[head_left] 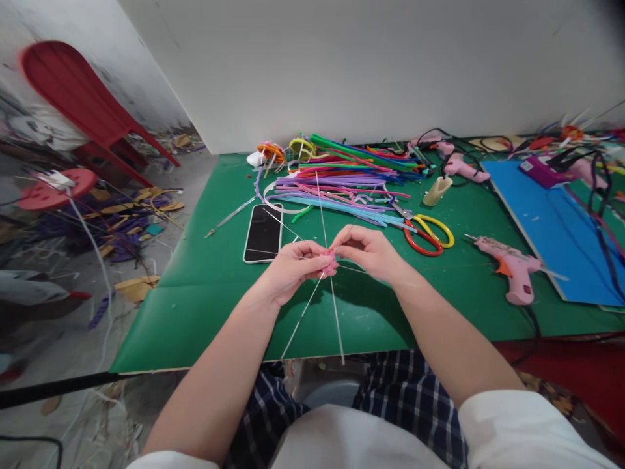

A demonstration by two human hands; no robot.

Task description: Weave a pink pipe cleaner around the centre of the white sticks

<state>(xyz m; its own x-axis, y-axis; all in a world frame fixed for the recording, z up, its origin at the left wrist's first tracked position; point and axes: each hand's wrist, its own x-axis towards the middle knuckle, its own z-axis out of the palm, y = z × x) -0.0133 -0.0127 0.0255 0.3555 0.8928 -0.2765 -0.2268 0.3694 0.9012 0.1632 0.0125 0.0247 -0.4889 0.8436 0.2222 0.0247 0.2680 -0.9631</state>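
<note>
My left hand [300,266] and my right hand [367,254] meet above the front part of the green table. Between their fingertips is a small pink fuzzy piece, like wound pipe cleaner [331,262]. Thin pale sticks [336,319] radiate from it in several directions, like spokes. My left thumb and fingers pinch the pink piece from the left. On the other side, my right thumb and index finger are pressed together at its upper edge. Exactly what the right fingertips grip is too small to make out. A phone [263,232] lies just beyond my left hand.
Loose colourful pipe cleaners [342,172] are heaped at the back of the green table [195,319]. Scissors [424,233] with red and yellow handles lie right of them. A pink glue gun [512,264] with a cable rests farther right, beside a blue board [541,228]. A pen-like tool [229,217] lies left.
</note>
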